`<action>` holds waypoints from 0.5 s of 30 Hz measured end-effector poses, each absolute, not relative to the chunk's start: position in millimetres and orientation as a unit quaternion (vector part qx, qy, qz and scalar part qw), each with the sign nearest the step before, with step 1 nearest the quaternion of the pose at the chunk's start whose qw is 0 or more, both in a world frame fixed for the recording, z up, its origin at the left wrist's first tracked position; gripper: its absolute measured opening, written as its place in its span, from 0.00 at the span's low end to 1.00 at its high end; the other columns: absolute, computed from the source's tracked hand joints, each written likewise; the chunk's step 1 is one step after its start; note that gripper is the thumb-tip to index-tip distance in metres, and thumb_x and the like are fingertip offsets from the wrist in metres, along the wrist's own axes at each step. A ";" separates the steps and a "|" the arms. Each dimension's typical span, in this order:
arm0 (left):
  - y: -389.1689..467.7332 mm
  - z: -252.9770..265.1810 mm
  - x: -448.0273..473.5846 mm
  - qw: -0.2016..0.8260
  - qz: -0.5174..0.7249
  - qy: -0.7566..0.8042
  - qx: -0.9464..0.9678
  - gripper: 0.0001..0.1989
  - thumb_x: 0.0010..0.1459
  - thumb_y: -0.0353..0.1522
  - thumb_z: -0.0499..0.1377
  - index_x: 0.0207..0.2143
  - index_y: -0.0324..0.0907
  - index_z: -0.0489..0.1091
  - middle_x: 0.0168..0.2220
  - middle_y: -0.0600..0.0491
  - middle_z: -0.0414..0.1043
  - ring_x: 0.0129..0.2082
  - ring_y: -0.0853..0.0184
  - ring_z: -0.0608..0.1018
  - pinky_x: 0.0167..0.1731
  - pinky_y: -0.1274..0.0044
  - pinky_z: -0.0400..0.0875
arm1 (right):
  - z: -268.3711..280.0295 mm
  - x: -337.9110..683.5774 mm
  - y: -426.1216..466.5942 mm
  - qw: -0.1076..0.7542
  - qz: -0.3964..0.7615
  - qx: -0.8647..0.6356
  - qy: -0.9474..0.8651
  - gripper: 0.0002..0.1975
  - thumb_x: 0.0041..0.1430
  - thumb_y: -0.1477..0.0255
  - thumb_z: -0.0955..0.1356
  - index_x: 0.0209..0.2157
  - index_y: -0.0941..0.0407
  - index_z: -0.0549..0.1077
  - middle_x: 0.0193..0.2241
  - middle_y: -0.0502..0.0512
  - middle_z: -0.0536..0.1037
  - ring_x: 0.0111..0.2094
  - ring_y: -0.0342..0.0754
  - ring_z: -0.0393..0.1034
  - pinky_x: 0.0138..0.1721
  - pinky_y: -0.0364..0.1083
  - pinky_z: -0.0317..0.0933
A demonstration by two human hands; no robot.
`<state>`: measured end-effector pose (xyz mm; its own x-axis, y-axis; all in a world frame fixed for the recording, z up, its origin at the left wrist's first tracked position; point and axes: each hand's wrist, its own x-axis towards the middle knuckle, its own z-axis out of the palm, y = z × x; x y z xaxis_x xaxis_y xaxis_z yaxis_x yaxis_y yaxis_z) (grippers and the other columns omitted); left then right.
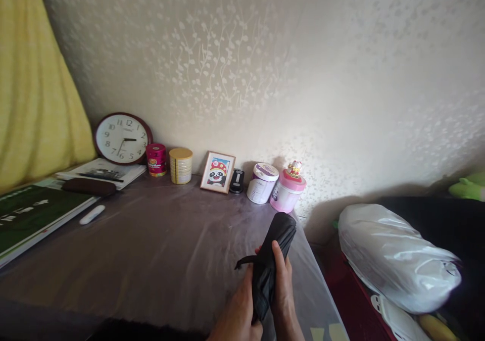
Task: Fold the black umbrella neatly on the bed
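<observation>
Over the right part of the covered table (159, 250), a person is holding a black folded umbrella (275, 260) between both hands, its far end tilting to the right. The left hand (244, 298) is gripping its left side, with some of the fingers hiding behind it. The right hand (283, 285) is closing around the right side, its thumb resting on the black fabric. A loose strap (246, 260) is sticking out leftward. Beyond the umbrella, a pink tub (287, 193) is standing beside a purple-and-white tub (261, 185), and a small figurine (294, 168) is sitting on the pink lid. Off the table's right edge, a white plastic bag (394, 255) is lying.
</observation>
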<state>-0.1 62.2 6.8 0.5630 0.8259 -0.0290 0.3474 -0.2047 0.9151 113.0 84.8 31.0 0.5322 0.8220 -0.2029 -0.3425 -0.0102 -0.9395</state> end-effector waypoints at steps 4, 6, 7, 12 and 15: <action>61.4 2.7 3.0 0.387 0.124 0.472 0.783 0.48 0.41 0.16 0.50 0.63 0.44 0.34 0.62 0.38 0.47 0.46 0.54 0.74 0.44 0.67 0.69 | 24.7 112.1 86.3 0.680 0.428 -0.560 -0.204 0.23 0.45 0.54 0.70 0.35 0.59 0.72 0.24 0.51 0.77 0.25 0.48 0.71 0.26 0.44 0.65; 62.4 6.1 0.3 0.392 0.139 0.454 0.788 0.47 0.41 0.17 0.51 0.63 0.41 0.36 0.62 0.37 0.48 0.49 0.52 0.72 0.46 0.67 0.68 | 22.7 113.8 86.5 0.676 0.437 -0.563 -0.187 0.22 0.44 0.54 0.70 0.32 0.59 0.72 0.21 0.49 0.75 0.23 0.47 0.69 0.24 0.44 0.64; 63.2 8.4 -1.5 0.411 0.163 0.438 0.783 0.47 0.41 0.17 0.52 0.63 0.39 0.36 0.61 0.37 0.49 0.52 0.53 0.69 0.48 0.68 0.66 | 21.8 115.1 86.6 0.672 0.445 -0.563 -0.182 0.22 0.44 0.53 0.70 0.31 0.59 0.72 0.20 0.49 0.75 0.22 0.47 0.69 0.24 0.44 0.64; 64.9 17.8 -7.7 0.557 0.244 0.349 0.713 0.50 0.43 0.19 0.51 0.62 0.47 0.25 0.56 0.46 0.62 0.52 0.59 0.70 0.47 0.69 0.68 | 21.5 118.5 86.7 0.654 0.479 -0.549 -0.203 0.27 0.45 0.49 0.67 0.31 0.60 0.74 0.19 0.51 0.75 0.21 0.48 0.69 0.23 0.45 0.63; 61.8 17.8 -5.4 0.509 0.252 0.375 0.732 0.49 0.42 0.18 0.51 0.63 0.44 0.28 0.60 0.43 0.55 0.57 0.58 0.63 0.54 0.69 0.62 | 25.6 112.9 86.1 0.657 0.448 -0.568 -0.212 0.28 0.45 0.50 0.68 0.38 0.60 0.72 0.23 0.51 0.77 0.24 0.49 0.71 0.25 0.45 0.64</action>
<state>-5.4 61.8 17.8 0.5914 0.8063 -0.0128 0.2922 -0.1995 0.9353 112.9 86.1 25.6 0.5085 0.8295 -0.2309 -0.3484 -0.0470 -0.9362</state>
